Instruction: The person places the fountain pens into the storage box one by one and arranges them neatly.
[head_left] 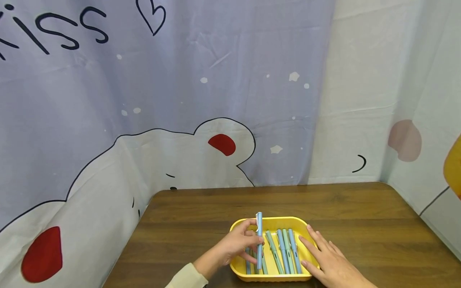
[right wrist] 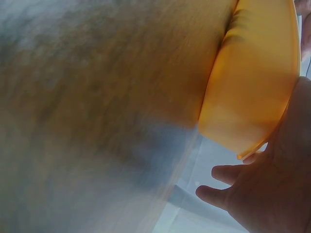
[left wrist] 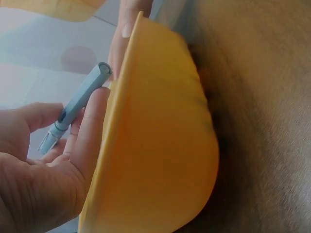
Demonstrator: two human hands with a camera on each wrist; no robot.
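Note:
My left hand (head_left: 239, 244) pinches a light blue pen (head_left: 259, 230) between thumb and fingers, holding it nearly upright over the left part of a yellow plastic basket (head_left: 237, 269). Its silver clip shows near the top in the head view. From the left wrist view, the pen (left wrist: 80, 99) slants above the rim, one end toward the camera. Inside the basket lie several blue and green pens, among them a green pen (head_left: 274, 252) and a blue pen (head_left: 294, 251). My right hand (head_left: 330, 262) lies with spread fingers at the basket's right rim, thumb reaching over it.
The basket stands on a brown wooden table (head_left: 194, 224) near its front edge. Behind the table hangs a printed curtain (head_left: 173, 80) in pale purple and white, and it continues along the right side.

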